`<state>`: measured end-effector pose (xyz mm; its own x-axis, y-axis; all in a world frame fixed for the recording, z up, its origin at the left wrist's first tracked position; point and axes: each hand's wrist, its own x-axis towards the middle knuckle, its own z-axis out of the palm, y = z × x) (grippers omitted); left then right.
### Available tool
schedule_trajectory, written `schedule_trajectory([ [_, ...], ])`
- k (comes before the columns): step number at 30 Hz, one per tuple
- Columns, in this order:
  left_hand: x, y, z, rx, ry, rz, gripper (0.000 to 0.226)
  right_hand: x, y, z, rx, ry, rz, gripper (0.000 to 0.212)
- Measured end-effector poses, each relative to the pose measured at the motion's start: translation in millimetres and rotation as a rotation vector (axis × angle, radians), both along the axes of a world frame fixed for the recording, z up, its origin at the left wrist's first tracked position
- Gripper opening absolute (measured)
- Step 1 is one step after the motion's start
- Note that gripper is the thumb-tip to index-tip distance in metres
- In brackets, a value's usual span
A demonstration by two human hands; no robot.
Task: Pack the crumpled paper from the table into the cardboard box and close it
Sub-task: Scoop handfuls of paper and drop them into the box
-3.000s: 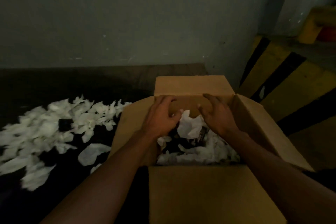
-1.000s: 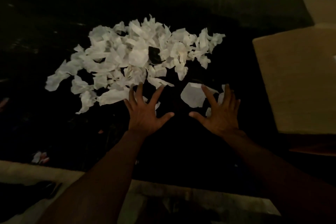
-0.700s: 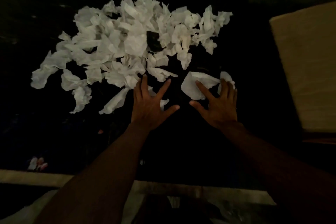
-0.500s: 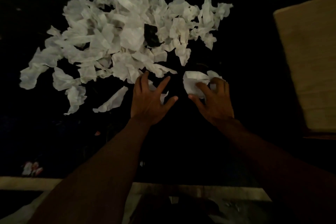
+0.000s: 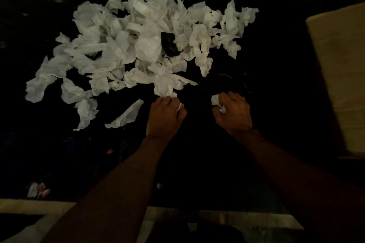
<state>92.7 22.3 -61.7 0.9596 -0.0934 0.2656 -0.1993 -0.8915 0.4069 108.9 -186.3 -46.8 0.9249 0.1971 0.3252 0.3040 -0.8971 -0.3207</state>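
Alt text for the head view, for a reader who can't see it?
The left hand and right hand each grip a scrap of crumpled white paper over a dark table, beside a heap of crumpled white paper. A tan cardboard box sits at right.

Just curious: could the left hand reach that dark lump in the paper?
Probably: only loose paper lies between the left hand and the dark lump, though the hand grips a wad.
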Motion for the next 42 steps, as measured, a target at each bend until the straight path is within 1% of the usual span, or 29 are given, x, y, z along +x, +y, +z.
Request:
schedule_trajectory([
  [2,-2.9,-1.5,3.8,0.013,-0.029,0.007,0.032,0.0,3.9,4.2,0.008,0.040,-0.004,0.013],
  [4,-4.5,-2.3,8.3,-0.014,-0.026,0.048,0.037,1.7,7.2,9.9,0.028,0.094,-0.006,0.010],
  [6,-6.5,-2.1,13.3,-0.073,-0.004,0.088,0.038,3.9,9.3,17.2,0.038,0.209,-0.052,0.019],
  [8,-6.1,0.8,16.9,-0.191,0.013,0.107,0.033,4.6,9.1,21.0,0.022,0.298,-0.093,0.030],
  [10,-7.1,6.0,21.9,-0.288,0.082,0.100,0.032,0.9,8.8,23.5,0.035,0.348,-0.091,0.031],
  [11,-8.9,9.7,22.0,-0.275,0.099,0.099,0.039,-2.1,9.3,23.8,0.047,0.363,-0.087,0.030],
  [13,-13.0,15.7,22.3,-0.188,0.105,0.132,0.049,-7.6,10.7,23.1,0.028,0.355,-0.078,0.024],
  [15,-17.4,16.5,20.0,-0.111,0.063,0.127,0.042,-11.2,12.0,22.2,-0.009,0.343,-0.083,0.017],
  [18,-17.1,17.9,19.7,-0.162,0.095,0.129,0.027,-14.4,13.7,20.7,-0.044,0.359,-0.091,0.013],
  [20,-13.9,18.2,16.6,-0.123,0.136,0.122,0.028,-15.6,16.0,21.6,-0.034,0.366,-0.102,0.009],
  [22,-12.1,18.7,20.7,-0.140,0.161,0.116,0.028,-16.5,19.9,23.5,0.006,0.351,-0.127,0.006],
  [24,-16.4,18.1,32.1,-0.236,0.157,0.113,0.021,-17.6,25.6,26.9,0.045,0.349,-0.157,0.004],
  [26,-25.2,19.0,49.8,-0.332,0.036,0.111,0.017,-19.0,34.0,31.4,0.098,0.346,-0.185,0.005],
  [28,-36.0,24.5,65.8,-0.405,-0.097,0.150,0.020,-20.7,48.3,36.4,0.175,0.284,-0.155,0.010],
  [30,-44.1,37.6,74.1,-0.452,-0.176,0.254,0.033,-21.3,69.8,42.3,0.265,0.223,-0.068,0.012],
  [32,-50.1,60.1,74.8,-0.440,-0.215,0.447,0.041,-20.0,96.4,48.5,0.328,0.188,0.029,0.015],
  [34,-57.1,87.2,72.0,-0.412,-0.234,0.599,0.042,-17.8,124.5,53.3,0.336,0.143,0.091,0.023],
  [37,-64.4,128.6,69.1,-0.492,-0.266,0.655,0.033,-15.0,160.8,53.1,0.304,0.029,0.157,0.029],
  [38,-64.9,141.4,66.7,-0.449,-0.271,0.657,0.028,-14.9,171.5,51.7,0.300,-0.003,0.192,0.029],
  [40,-60.6,160.7,56.7,-0.300,-0.228,0.627,0.022,-15.2,189.0,47.6,0.277,-0.040,0.259,0.030],
  [42,-54.8,173.7,42.6,-0.238,-0.116,0.567,0.026,-16.6,205.3,40.8,0.208,-0.028,0.294,0.042],
])
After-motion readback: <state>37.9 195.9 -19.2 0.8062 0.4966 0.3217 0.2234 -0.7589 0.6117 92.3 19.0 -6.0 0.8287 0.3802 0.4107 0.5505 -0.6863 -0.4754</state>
